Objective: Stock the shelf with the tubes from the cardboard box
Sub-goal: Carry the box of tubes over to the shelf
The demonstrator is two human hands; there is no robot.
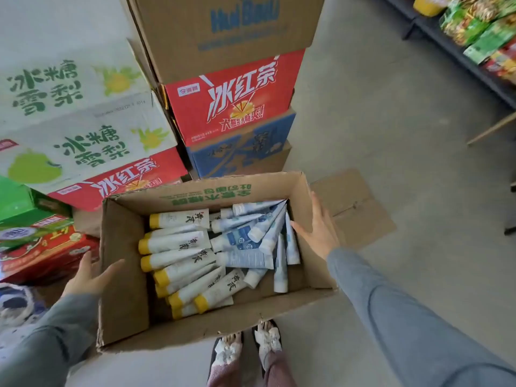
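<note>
Both your hands are spread, fingers straight, gripping nothing. Your left hand (89, 277) is just beside the left wall of the cardboard box (122, 261) and your right hand (318, 230) is at its right wall, thumb reaching over the rim. Whether either palm actually presses the card, I cannot tell.

The tubes are all loose inside the box: yellow-capped tubes (181, 241) heaped on its left side, blue-and-white tubes (245, 258) on its right, some leaning against the right wall.

If you lift by squeezing the sides, the soft walls will likely bow inward and the box may slip from your flat palms. Tip it and the loose tubes will probably slide to the low end, perhaps out past the open flaps. Get your fingers under the bottom.

Just right of the box lies a flat cardboard sheet (354, 208), on your way to the shelf (452, 51), which stands well beyond the box to its right; stepping on it could slide your foot. The stacked drink cartons (231, 99) stand close behind the box, so swinging it that way risks a knock.
</note>
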